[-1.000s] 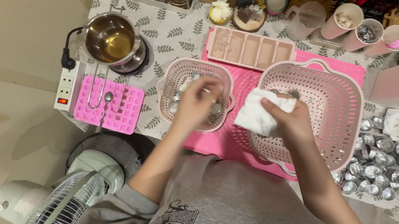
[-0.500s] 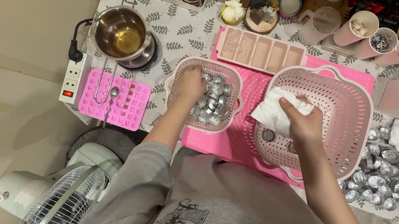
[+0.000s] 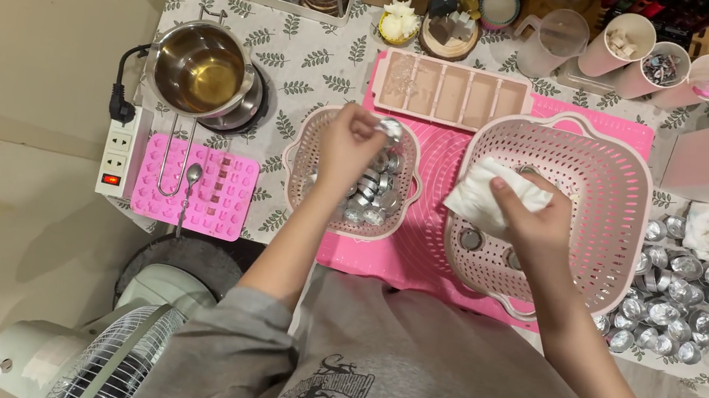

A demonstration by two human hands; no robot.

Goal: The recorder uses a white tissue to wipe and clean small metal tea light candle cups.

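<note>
- While I watch from above, left hand (image 3: 349,145) pinches a small metal tealight cup (image 3: 389,127) over the small pink basket (image 3: 312,133), cup just right of its fingertips.
- Right hand (image 3: 537,223) clenches a white tissue (image 3: 493,197) inside the large pink basket (image 3: 613,191).
- Nearer hand to the cup: left.

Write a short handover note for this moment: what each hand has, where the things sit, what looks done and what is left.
Left hand: lifting one small metal cup above the small pink basket, which holds more cups.
Right hand: holding a white cloth over the large pink basket, which holds only a few cups.
Done: a pile of cups lies on the table to the right.
Left: the cups in the small basket.
</note>
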